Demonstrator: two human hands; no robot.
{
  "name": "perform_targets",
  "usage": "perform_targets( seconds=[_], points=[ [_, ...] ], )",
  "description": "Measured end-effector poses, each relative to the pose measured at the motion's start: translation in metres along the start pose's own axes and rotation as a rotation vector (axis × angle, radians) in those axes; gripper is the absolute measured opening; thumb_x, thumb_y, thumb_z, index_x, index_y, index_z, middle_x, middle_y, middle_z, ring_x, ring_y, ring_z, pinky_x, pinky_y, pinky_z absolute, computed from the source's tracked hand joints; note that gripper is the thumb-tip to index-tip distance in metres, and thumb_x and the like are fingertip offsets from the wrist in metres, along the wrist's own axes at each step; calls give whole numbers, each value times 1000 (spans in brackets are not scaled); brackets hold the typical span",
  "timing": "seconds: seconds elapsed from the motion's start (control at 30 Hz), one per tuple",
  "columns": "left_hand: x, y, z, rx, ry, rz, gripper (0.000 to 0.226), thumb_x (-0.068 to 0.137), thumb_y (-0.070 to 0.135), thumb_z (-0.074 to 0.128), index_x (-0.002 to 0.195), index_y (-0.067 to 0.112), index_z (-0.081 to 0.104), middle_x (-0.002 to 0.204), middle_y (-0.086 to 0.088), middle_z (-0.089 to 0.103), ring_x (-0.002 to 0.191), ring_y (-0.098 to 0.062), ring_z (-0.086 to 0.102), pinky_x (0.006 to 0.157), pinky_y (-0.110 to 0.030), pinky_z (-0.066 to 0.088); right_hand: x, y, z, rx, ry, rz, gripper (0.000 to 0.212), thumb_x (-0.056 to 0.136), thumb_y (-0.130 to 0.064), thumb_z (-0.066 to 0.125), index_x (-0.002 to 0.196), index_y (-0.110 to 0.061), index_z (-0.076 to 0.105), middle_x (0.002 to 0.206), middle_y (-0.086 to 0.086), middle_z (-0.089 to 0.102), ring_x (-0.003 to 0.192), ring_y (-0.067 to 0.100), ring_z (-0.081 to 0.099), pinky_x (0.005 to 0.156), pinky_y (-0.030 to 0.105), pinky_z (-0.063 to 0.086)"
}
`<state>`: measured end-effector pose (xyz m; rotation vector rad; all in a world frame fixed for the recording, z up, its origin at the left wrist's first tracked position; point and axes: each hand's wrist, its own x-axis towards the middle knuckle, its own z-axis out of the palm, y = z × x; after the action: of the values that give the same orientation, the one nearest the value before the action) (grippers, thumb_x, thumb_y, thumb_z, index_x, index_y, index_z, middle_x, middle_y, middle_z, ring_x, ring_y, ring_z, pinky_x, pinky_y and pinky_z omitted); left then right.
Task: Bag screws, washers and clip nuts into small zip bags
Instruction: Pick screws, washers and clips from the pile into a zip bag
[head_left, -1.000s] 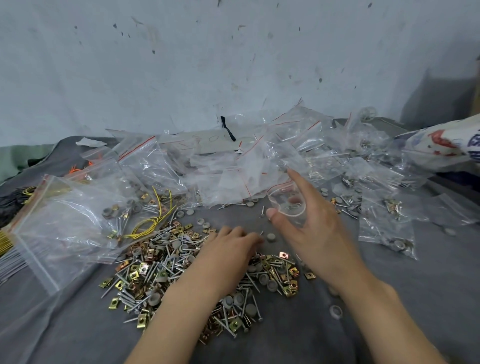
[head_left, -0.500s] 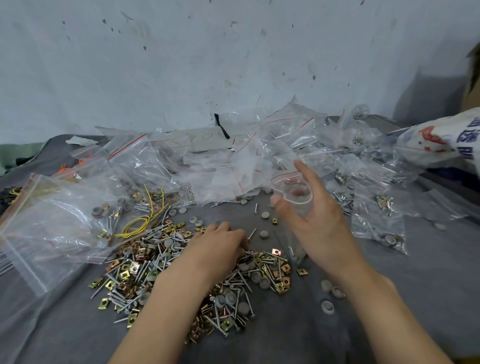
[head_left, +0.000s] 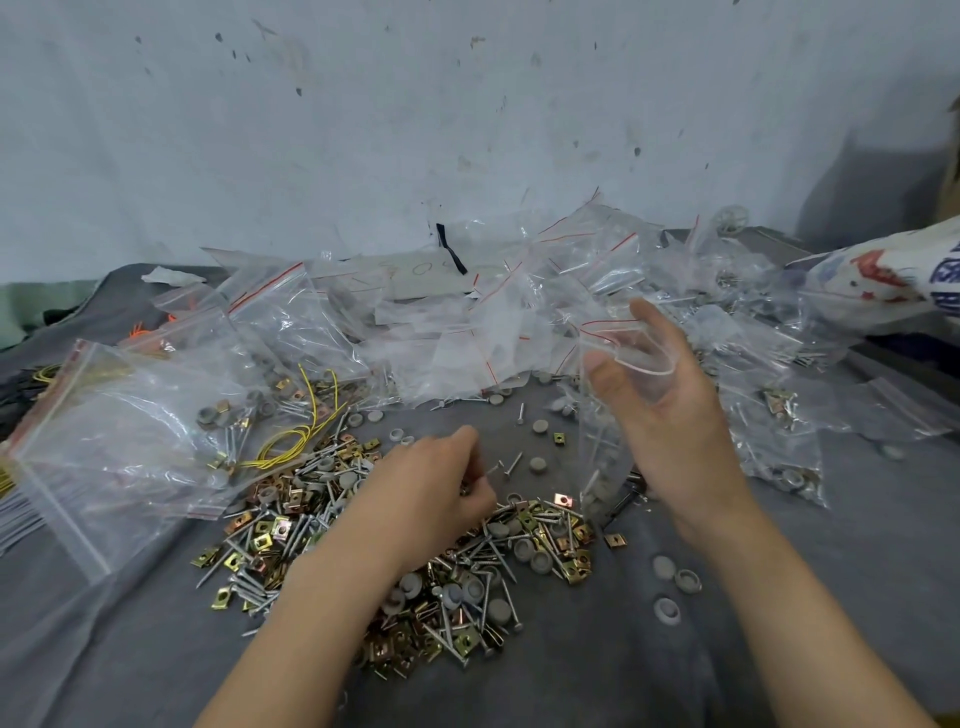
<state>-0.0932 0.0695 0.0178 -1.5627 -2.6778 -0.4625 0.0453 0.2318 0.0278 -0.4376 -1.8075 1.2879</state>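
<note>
A heap of screws, grey washers and brass clip nuts (head_left: 415, 561) lies on the grey cloth in front of me. My left hand (head_left: 431, 488) is curled over the heap's far edge, fingertips pinching small hardware that I cannot make out. My right hand (head_left: 670, 415) holds a small clear zip bag (head_left: 602, 447) up above the cloth, its mouth spread wide between thumb and fingers. The bag hangs down and has a few pieces at its bottom.
Many clear zip bags (head_left: 493, 332), some filled, pile along the wall. A large bag (head_left: 119, 436) with hardware and yellow wire lies at left. Loose washers (head_left: 670, 582) sit near my right forearm. A printed sack (head_left: 883, 286) lies at far right.
My right hand has lifted the small bag higher and spread its mouth wider. My left hand has closed its fingers at the heap's far edge.
</note>
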Motion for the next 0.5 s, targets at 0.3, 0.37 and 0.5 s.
perform_targets(
  seconds=[0.3,0.37,0.5],
  points=[
    [-3,-9,-11,-108,50,-28,7,94,28,56,95,24,50,88,6,67,84,-18,63,75,-39,53,-3,3,13,-288,-56,-99,74,84,-73,57,149,-49,31,122,-33,56,107,-34,41,82,-8,31],
    [-3,-13,-10,-126,39,-21,6,95,28,58,100,27,55,92,9,68,88,-15,64,79,-38,54,-5,3,16,-337,-75,-122,74,87,-68,58,151,-43,32,114,-28,57,106,-32,42,81,-9,28],
    [-2,-17,-10,-112,36,-12,15,96,31,60,111,34,64,101,15,72,95,-7,66,84,-34,54,-8,4,20,-420,-130,-136,73,89,-65,57,152,-42,31,116,-23,53,103,-22,46,84,-8,24]
  ],
)
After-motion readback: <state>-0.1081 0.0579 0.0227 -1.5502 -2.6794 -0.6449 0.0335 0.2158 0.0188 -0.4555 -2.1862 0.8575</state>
